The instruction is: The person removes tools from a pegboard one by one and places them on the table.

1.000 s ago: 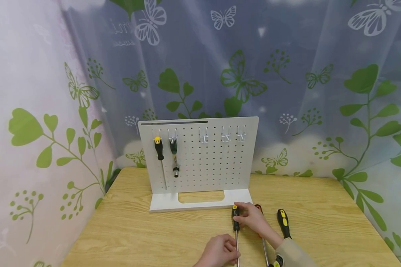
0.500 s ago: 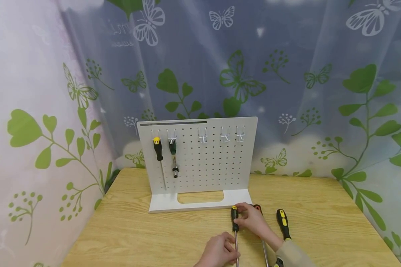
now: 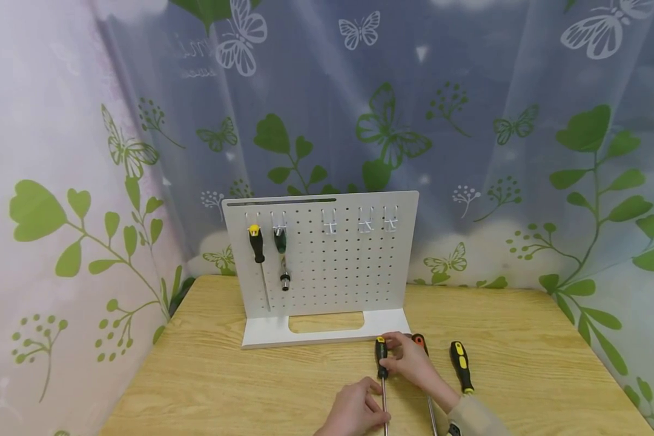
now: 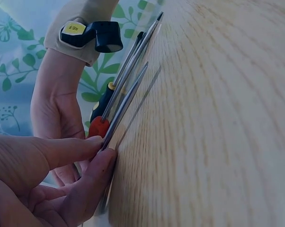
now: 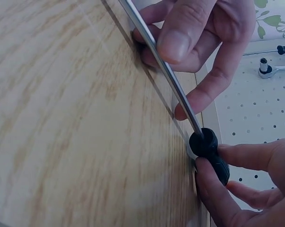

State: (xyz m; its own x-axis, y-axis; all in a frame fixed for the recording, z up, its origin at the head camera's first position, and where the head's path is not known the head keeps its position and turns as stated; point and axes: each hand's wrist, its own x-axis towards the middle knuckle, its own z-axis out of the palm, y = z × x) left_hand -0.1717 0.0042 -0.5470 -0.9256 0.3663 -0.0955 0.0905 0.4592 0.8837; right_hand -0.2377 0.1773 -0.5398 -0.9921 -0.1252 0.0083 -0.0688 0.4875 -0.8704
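Observation:
A screwdriver (image 3: 381, 357) with a black handle and yellow end lies between both hands, its handle toward the pegboard. My right hand (image 3: 412, 364) pinches the handle between thumb and fingers. Lower down, the left hand (image 3: 355, 407) pinches the metal shaft (image 5: 166, 71) between thumb and forefinger. In the left wrist view the shaft's tip (image 4: 143, 68) stands a little off the wood, with a shadow beside it. A second screwdriver with a red-ended handle (image 3: 419, 343) lies just right of the right hand, partly hidden by it. Further right rests a black-and-yellow handle (image 3: 461, 366).
A white pegboard (image 3: 316, 266) stands behind the hands on the wooden table (image 3: 196, 375). On its left hooks hang a yellow-topped screwdriver (image 3: 257, 243) and a ratchet-like tool with a dark green handle (image 3: 280, 240). Three clear hooks (image 3: 366, 221) to the right carry nothing.
Both hands keep their hold on the screwdriver with almost no movement. The whole head view shifts slightly.

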